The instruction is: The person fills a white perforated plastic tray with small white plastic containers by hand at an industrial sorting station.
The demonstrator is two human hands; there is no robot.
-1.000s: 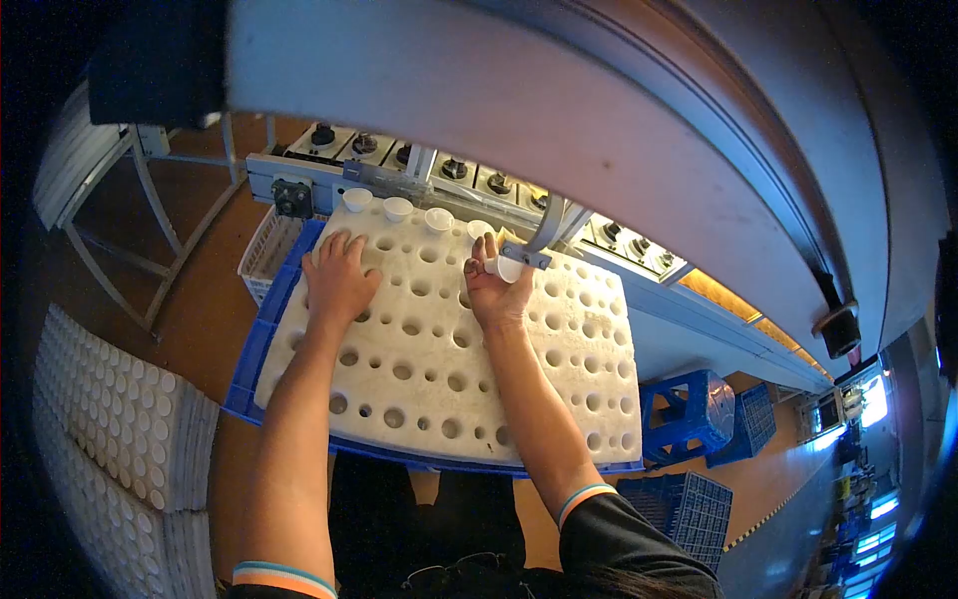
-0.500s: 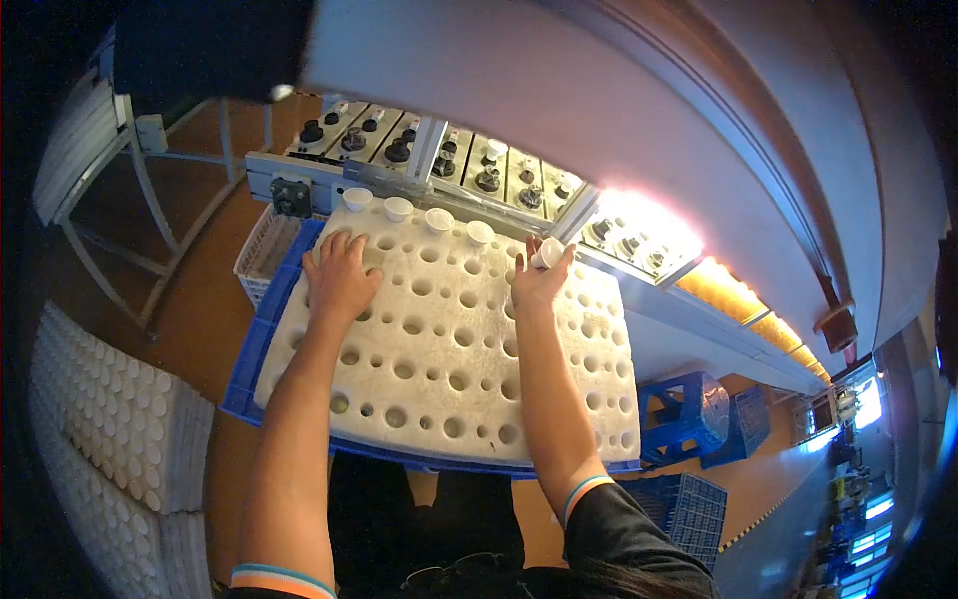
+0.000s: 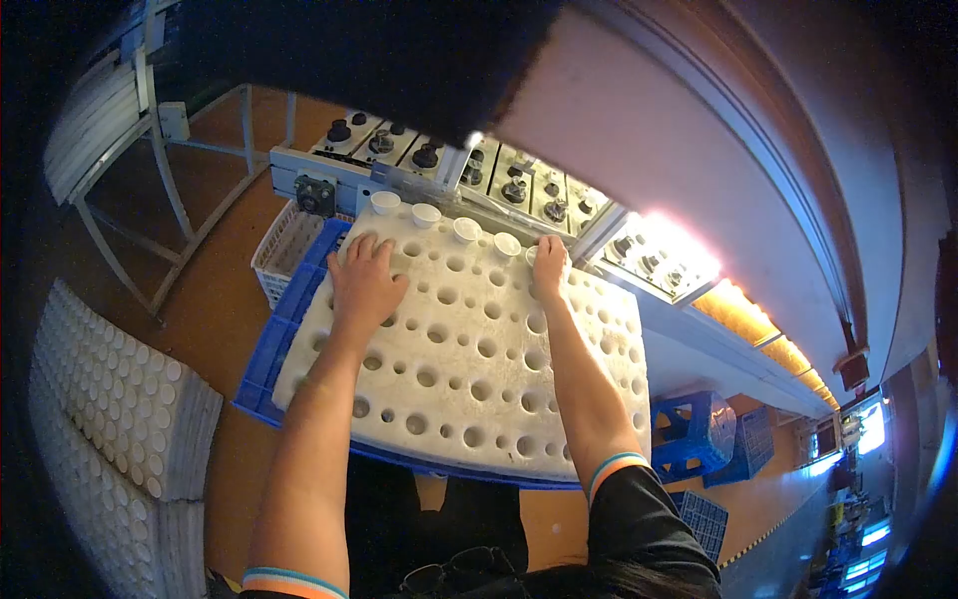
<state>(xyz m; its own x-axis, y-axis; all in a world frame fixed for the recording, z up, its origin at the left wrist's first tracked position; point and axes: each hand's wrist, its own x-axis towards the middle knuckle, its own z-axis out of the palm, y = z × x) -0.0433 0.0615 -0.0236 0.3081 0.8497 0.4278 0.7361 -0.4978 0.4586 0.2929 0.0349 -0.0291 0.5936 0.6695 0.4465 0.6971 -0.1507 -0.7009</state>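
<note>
Looking down from my head, my left hand (image 3: 367, 285) lies flat with its fingers spread on the big white foam tray with round holes (image 3: 454, 374). It holds nothing. The tray sits on a blue plastic crate (image 3: 261, 371). My right hand (image 3: 550, 266) presses down at the far row, just beside four small white plastic cups (image 3: 466, 229) that sit in their holes. I cannot tell if a cup is under it. I think I am filling that row. The next move needs a cup put straight into the next hole.

The single head camera looks steeply down from close above at the foam tray (image 3: 469, 389).
</note>
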